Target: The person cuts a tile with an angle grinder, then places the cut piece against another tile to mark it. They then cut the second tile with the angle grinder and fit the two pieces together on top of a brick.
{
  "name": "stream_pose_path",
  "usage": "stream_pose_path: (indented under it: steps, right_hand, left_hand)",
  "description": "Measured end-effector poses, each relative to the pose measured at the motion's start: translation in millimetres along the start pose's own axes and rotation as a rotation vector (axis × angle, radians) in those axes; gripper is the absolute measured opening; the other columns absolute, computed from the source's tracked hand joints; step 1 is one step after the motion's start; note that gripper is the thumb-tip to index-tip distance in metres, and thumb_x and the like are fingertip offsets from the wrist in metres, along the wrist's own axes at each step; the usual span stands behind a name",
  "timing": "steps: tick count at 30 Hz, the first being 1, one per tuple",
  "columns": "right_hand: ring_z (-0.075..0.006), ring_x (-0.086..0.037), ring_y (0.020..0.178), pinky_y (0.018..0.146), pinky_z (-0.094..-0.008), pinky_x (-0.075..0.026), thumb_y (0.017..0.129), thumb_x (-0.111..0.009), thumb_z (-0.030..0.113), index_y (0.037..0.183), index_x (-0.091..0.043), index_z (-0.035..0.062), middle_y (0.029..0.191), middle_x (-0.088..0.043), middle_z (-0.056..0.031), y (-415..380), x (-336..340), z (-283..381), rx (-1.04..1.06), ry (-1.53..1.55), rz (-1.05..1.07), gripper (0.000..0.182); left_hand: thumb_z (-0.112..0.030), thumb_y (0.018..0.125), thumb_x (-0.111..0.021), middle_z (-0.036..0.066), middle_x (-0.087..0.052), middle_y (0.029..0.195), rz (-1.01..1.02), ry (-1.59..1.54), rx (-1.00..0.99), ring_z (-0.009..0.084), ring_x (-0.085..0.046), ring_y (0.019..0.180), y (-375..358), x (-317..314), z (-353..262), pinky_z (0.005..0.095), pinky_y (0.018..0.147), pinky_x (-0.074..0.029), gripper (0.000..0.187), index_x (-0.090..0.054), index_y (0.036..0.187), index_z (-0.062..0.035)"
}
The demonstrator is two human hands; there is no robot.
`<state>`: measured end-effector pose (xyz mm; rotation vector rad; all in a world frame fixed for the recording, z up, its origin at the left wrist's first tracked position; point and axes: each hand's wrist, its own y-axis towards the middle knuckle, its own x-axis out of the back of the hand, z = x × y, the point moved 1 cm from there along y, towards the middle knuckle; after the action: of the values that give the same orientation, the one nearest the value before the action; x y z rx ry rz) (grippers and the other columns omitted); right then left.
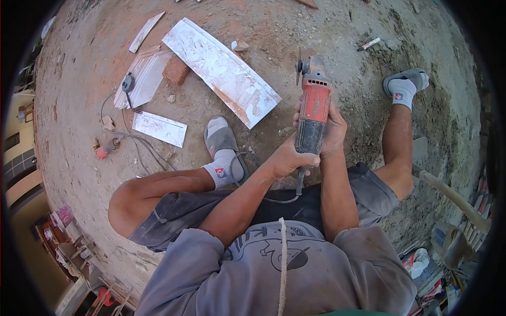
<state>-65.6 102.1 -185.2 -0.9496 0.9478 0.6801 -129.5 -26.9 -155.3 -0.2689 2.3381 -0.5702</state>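
Snag risk, 7 o'clock
Left hand [284,156], right hand [336,134] curl round my red-and-black angle grinder [315,103]; thin grey cable [299,190] snagging could yank it.

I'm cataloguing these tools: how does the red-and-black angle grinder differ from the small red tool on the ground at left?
The red-and-black angle grinder is held by the left hand and right hand; the small red tool lies on the ground. The grinder shows a disc; none is clear on the small tool. Both are partly red.
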Motion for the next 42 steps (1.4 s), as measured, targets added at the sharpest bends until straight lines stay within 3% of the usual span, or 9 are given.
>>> stream_pose_path:
  steps: [17,19,25,29,35,38,40,41,42]
  right_hand:
    - [-0.0356,-0.069,0.081,0.069,-0.0463,-0.060,0.097,-0.041,0.051,0.125,-0.048,-0.0083,0.103,-0.063,-0.0267,2,9,-7,0.050,-0.003,0.018,0.066]
    - [-0.0353,-0.069,0.074,0.062,-0.0446,-0.060,0.097,-0.040,0.052,0.120,-0.051,-0.0063,0.096,-0.065,-0.0253,1,9,-8,0.037,-0.030,-0.127,0.064]
    - [-0.0333,-0.067,0.062,0.053,-0.0430,-0.058,0.096,-0.040,0.056,0.108,-0.056,-0.0018,0.081,-0.066,-0.0213,8,-4,-2,-0.028,-0.124,-0.177,0.061]
    - [-0.0329,-0.067,0.063,0.053,-0.0434,-0.058,0.095,-0.039,0.057,0.107,-0.057,-0.0016,0.081,-0.066,-0.0214,14,-11,0,-0.047,-0.186,-0.227,0.062]
    - [-0.0336,-0.068,0.069,0.061,-0.0448,-0.058,0.096,-0.033,0.061,0.109,-0.057,-0.0028,0.086,-0.066,-0.0216,10,-7,-11,-0.063,-0.229,-0.244,0.069]
    - [-0.0288,-0.067,0.071,0.063,-0.0421,-0.058,0.096,-0.042,0.060,0.110,-0.057,-0.0016,0.087,-0.065,-0.0173,3,-6,-8,0.005,-0.352,-0.355,0.065]
    - [-0.0204,-0.064,0.069,0.061,-0.0365,-0.055,0.094,-0.054,0.055,0.111,-0.057,0.0015,0.085,-0.064,-0.0101,7,6,-7,0.102,-0.659,-0.390,0.056]
    - [-0.0132,-0.060,0.065,0.060,-0.0315,-0.050,0.090,-0.067,0.044,0.108,-0.058,0.0046,0.085,-0.062,-0.0045,-3,-10,-3,0.172,-0.917,-0.380,0.045]
    - [-0.0132,-0.060,0.065,0.060,-0.0315,-0.050,0.090,-0.067,0.044,0.108,-0.058,0.0046,0.085,-0.062,-0.0045,-5,-16,-4,0.175,-0.918,-0.384,0.045]
  left_hand:
    - [-0.022,0.075,-0.078,0.005,-0.061,0.084,0.011,0.038,0.041,0.0133,-0.064,0.071,4,9,4,0.0255,0.050,-0.051,0.051,-0.050,0.114,-0.0037]
    - [-0.023,0.075,-0.079,0.004,-0.060,0.085,0.006,0.026,0.068,0.0135,-0.064,0.071,4,11,8,0.0256,0.050,-0.051,0.051,-0.050,0.113,-0.0042]
    - [-0.023,0.076,-0.078,0.005,-0.061,0.087,0.017,0.009,0.043,0.0138,-0.064,0.072,9,11,7,0.0261,0.050,-0.052,0.051,-0.052,0.114,-0.0035]
    - [-0.023,0.076,-0.078,0.005,-0.060,0.087,0.023,-0.009,0.027,0.0141,-0.064,0.071,11,12,4,0.0262,0.049,-0.051,0.051,-0.052,0.115,-0.0034]
    - [-0.022,0.072,-0.079,0.006,-0.061,0.087,-0.124,0.101,-0.068,0.0137,-0.063,0.064,2,12,0,0.0267,0.046,-0.050,0.048,-0.053,0.108,-0.0032]
    - [-0.021,0.071,-0.079,0.006,-0.061,0.086,-0.142,0.252,-0.066,0.0123,-0.062,0.062,7,19,8,0.0262,0.046,-0.049,0.050,-0.052,0.109,-0.0031]
    - [-0.021,0.068,-0.079,0.006,-0.060,0.081,-0.205,0.301,-0.063,0.0113,-0.060,0.060,11,17,18,0.0266,0.046,-0.048,0.054,-0.050,0.109,-0.0016]
    - [-0.026,0.067,-0.079,0.012,-0.062,0.083,-0.289,0.451,-0.064,0.0197,-0.063,0.066,10,16,21,0.0326,0.053,-0.051,0.057,-0.049,0.106,0.0022]
    - [-0.030,0.066,-0.079,0.019,-0.064,0.085,-0.376,0.603,-0.063,0.0280,-0.067,0.071,9,14,23,0.0386,0.061,-0.054,0.061,-0.047,0.103,0.0060]
